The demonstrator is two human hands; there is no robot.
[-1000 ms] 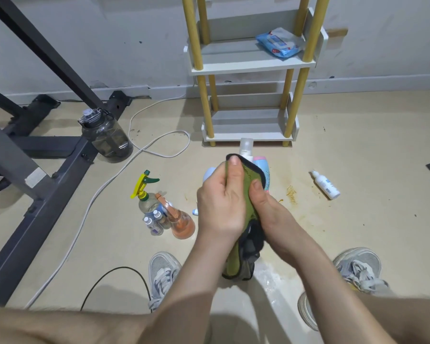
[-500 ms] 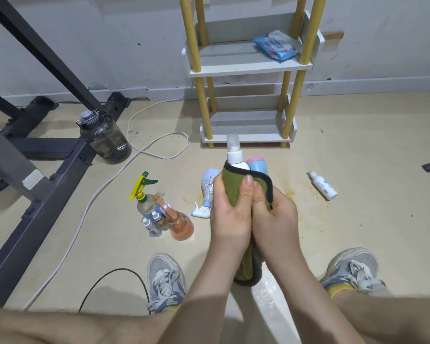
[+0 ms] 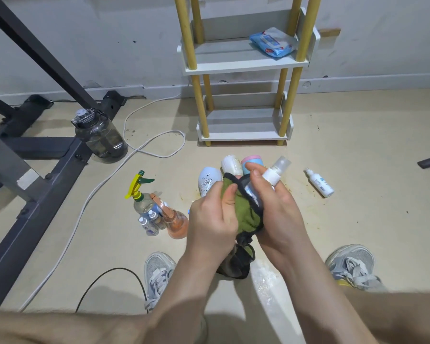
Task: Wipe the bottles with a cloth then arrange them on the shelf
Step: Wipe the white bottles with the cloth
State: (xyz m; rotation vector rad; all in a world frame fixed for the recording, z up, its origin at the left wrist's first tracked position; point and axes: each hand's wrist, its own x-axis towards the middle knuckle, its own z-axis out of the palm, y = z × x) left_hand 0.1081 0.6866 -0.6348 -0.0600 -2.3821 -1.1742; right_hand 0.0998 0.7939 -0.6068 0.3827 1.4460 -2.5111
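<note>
My right hand (image 3: pixel 276 214) grips a small clear spray bottle (image 3: pixel 273 176) with a white pump top, tilted to the right. A green cloth with a black edge (image 3: pixel 246 212) wraps the bottle's lower body, and my left hand (image 3: pixel 214 219) presses it there. Behind my hands, on the floor, lie a white speckled bottle (image 3: pixel 207 181), a white bottle (image 3: pixel 231 165) and a pink and blue one (image 3: pixel 250 161). The white shelf unit with yellow posts (image 3: pixel 243 63) stands against the wall beyond them.
A yellow-trigger spray bottle (image 3: pixel 140 194), an orange spray bottle (image 3: pixel 175 223) and small vials (image 3: pixel 149 223) cluster at the left. A white bottle (image 3: pixel 319 182) lies at the right. A wipes pack (image 3: pixel 272 42) sits on the shelf. A dark jug (image 3: pixel 101 136), cables and a metal frame (image 3: pixel 35 184) fill the left.
The bottle has tipped from upright to leaning right, with more of its top showing. My left hand has slid the cloth down and to the left along the bottle.
</note>
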